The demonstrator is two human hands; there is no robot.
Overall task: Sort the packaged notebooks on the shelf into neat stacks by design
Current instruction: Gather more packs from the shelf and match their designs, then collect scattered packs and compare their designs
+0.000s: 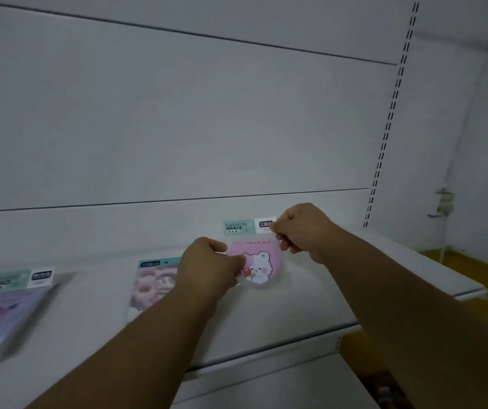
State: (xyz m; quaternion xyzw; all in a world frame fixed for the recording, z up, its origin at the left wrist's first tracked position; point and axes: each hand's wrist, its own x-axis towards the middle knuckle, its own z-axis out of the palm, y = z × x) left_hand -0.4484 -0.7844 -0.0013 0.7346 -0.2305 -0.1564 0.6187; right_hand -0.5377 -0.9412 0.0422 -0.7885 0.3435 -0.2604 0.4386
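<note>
A pink packaged notebook with a white bear on it and a mint header card is held over the white shelf. My left hand pinches its left edge. My right hand pinches its upper right corner by the header. Left of it lies a pink-and-white notebook pack, partly hidden by my left forearm. At the far left sits a stack of purple notebook packs with the same mint header.
The shelf's grey back panel rises behind. A slotted upright stands at the right. The shelf's front edge runs down to the right, with a lower shelf below and yellow floor beyond.
</note>
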